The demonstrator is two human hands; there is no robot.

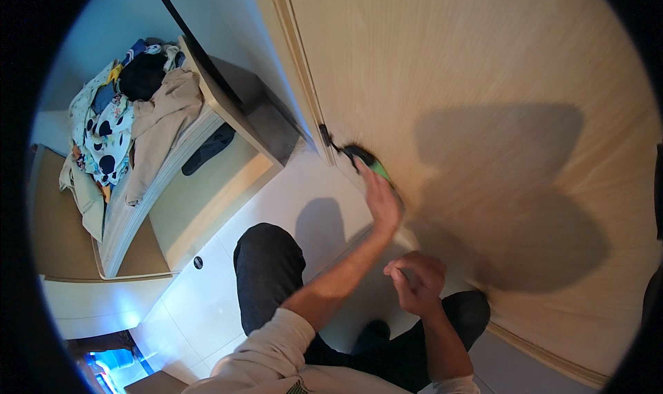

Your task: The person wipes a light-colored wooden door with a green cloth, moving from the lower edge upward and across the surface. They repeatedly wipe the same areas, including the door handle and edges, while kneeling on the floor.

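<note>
My left hand (382, 197) reaches forward and grips a black and green brush (382, 170), mostly hidden behind the fingers. Its dark bristles lie against the lower edge of a pale wooden door (481, 62), close to the floor. Closer to my body, my right hand (418, 281) is raised above my right knee. Its fingers are curled in, with the thumb tip near the forefinger, and no object shows in it.
At the left, clothes (109, 135) are heaped on a curved wooden shelf (160, 153). A dark item (209, 149) lies below it. A small round black object (198, 262) sits on the pale tiled floor (191, 301). My bent left knee (269, 259) stands beside my left forearm.
</note>
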